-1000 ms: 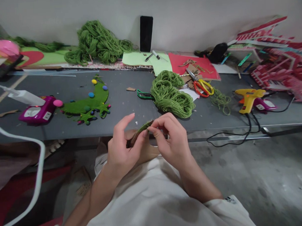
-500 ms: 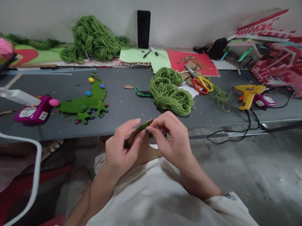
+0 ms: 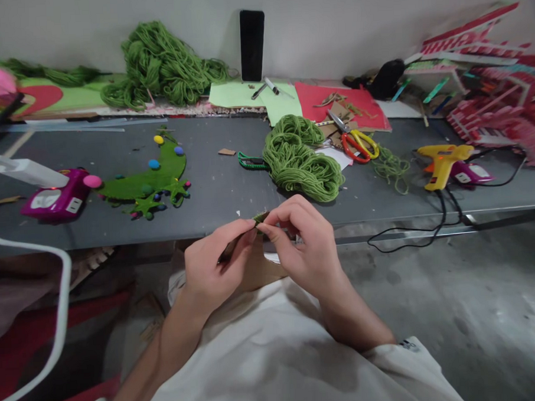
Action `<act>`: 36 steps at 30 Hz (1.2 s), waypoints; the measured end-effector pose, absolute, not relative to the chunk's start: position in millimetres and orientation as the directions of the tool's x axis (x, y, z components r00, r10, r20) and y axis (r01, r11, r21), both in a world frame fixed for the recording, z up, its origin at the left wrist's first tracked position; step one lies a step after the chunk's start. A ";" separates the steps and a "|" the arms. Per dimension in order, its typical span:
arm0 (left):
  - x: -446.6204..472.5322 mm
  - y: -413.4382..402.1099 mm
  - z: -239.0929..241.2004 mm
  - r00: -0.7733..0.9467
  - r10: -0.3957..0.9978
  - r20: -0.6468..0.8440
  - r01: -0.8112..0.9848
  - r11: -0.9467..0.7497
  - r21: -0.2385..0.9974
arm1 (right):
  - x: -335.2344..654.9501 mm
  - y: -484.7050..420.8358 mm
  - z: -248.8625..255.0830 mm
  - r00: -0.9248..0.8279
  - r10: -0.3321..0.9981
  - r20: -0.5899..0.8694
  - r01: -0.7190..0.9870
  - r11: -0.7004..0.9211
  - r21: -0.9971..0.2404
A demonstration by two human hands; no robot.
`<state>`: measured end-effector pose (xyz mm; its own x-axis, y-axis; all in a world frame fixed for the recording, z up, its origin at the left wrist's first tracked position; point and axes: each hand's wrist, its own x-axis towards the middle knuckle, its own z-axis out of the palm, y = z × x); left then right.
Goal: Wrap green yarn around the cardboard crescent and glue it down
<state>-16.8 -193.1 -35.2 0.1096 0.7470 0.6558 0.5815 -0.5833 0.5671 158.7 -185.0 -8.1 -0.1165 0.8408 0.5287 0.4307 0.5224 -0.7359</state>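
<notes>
My left hand is closed, its thumb and forefinger pinching the edge of a brown cardboard piece in front of my lap. Green yarn shows along the cardboard's top edge, between my fingertips. With thumb and forefinger together, my right hand pinches that same edge, the two hands' fingertips almost meeting. Much of the cardboard is hidden behind my fingers. On the table just beyond lies a looped skein of green yarn, and a green-handled cutter pokes out from its left side.
At left lie a green, yarn-covered shape with coloured balls and a purple box with a white plug. Scissors and a yellow glue gun with a dangling cord are right. A phone leans on the wall. A person's foot shows below left.
My left forefinger has come down from a raised position onto the yarn-edged cardboard, close to my right fingertips. The camera view has shifted slightly.
</notes>
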 end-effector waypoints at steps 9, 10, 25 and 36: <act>-19.0 -189.6 -37.3 0.162 0.685 0.710 0.551 -0.660 0.511 | 158.1 -183.7 -9.1 -0.118 0.833 0.540 0.418 0.535 -0.734; -18.7 -189.5 -37.2 0.157 0.682 0.714 0.550 -0.661 0.510 | 158.2 -183.7 -9.2 -0.119 0.832 0.542 0.419 0.537 -0.732; -19.4 -189.6 -38.5 0.117 0.715 0.690 0.528 -0.633 0.566 | 159.6 -183.0 -9.9 -0.126 0.819 0.560 0.421 0.555 -0.717; -21.2 -191.4 -42.0 0.101 0.752 0.651 0.538 -0.592 0.600 | 159.0 -184.4 -10.9 -0.108 0.812 0.574 0.424 0.559 -0.712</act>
